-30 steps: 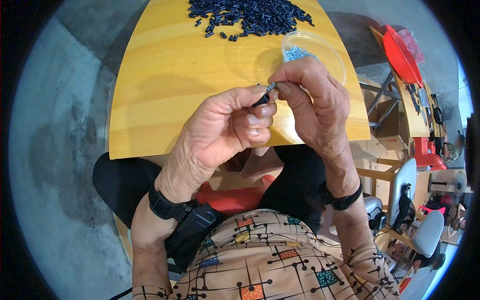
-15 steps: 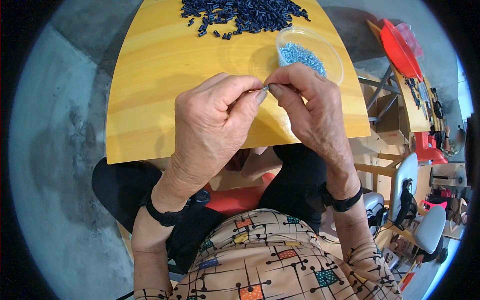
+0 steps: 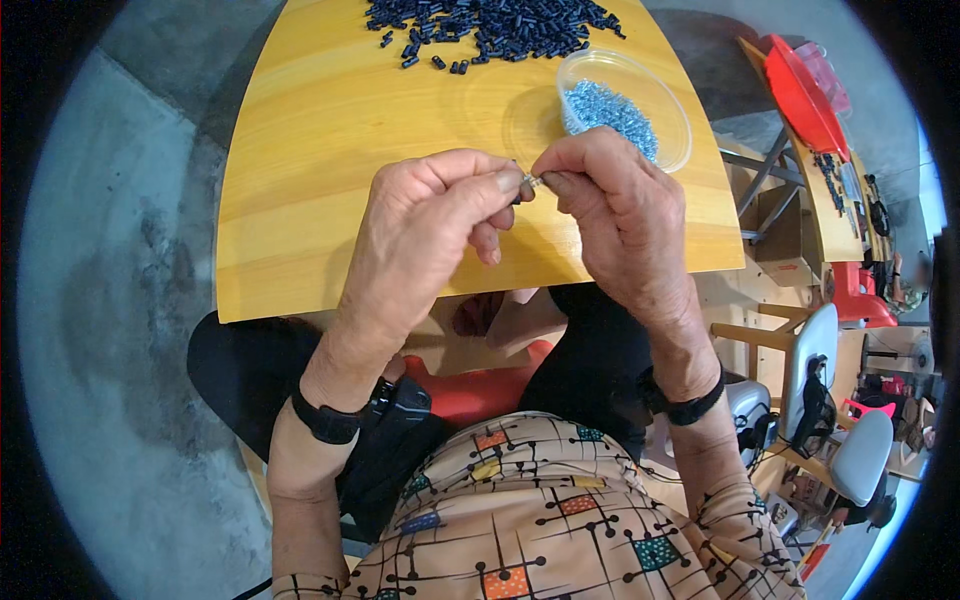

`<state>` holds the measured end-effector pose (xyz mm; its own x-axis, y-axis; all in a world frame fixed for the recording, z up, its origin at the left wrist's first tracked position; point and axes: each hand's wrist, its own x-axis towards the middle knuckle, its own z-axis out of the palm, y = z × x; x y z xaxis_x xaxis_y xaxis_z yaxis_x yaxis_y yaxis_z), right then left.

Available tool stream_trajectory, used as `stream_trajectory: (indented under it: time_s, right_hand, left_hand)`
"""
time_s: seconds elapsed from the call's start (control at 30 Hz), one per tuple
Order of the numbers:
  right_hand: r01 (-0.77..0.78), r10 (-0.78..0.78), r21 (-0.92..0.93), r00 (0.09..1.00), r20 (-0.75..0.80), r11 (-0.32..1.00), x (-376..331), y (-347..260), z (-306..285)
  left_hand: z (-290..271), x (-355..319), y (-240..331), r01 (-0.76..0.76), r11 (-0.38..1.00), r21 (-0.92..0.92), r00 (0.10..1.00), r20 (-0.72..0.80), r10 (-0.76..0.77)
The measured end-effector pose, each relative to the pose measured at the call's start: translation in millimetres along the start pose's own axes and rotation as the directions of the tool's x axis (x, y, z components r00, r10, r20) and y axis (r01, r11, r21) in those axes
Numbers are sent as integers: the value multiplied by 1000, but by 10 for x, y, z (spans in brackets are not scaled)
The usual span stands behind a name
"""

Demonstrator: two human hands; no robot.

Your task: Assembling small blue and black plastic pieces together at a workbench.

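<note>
Both hands meet above the near part of the yellow table (image 3: pixel 300 230). My left hand (image 3: pixel 425 215) pinches a small black plastic piece (image 3: pixel 517 196), mostly covered by thumb and fingers. Thumb and forefinger of my right hand (image 3: pixel 622 205) are closed on a tiny shiny metal piece (image 3: pixel 534 181), which reaches across to the left fingertips. Whether it sits inside the black piece, I cannot tell. Just beyond the right hand stands a clear round plastic tub (image 3: pixel 672 100) holding many small bluish-silver metal pieces (image 3: pixel 610 115).
A heap of small black plastic pieces (image 3: pixel 510 25) covers the table's far end, with a few strays nearer. To the right are a second table (image 3: pixel 835 235), a red basin (image 3: pixel 803 95), grey-seated chairs (image 3: pixel 812 350) and a cardboard box (image 3: pixel 785 245). Below me shows a red stool (image 3: pixel 465 390).
My left hand has turned and shifted slightly, so its lower fingers and the black piece now show. The right hand keeps its pinch; the metal piece between the hands shows more.
</note>
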<state>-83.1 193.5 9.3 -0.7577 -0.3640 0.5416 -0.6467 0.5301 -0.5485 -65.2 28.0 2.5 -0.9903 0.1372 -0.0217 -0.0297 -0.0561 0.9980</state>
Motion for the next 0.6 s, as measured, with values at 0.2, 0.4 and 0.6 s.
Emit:
stream_trajectory:
  time_s: [0.2, 0.4, 0.6]
  right_hand:
    - [-180, 180, 146, 984, 18, 973, 10, 104, -105]
    - [-46, 14, -341, 995, -96, 939, 221, 453, -466]
    - [7, 57, -601, 995, 87, 799, 295, 762, -477]
  left_hand:
    - [-77, 25, -33, 182, 907, -379, 982, 120, -147]
    - [-86, 39, -27, 133, 925, -357, 991, 48, -124]
    - [-286, 60, -1, 48, 948, -314, 997, -48, -66]
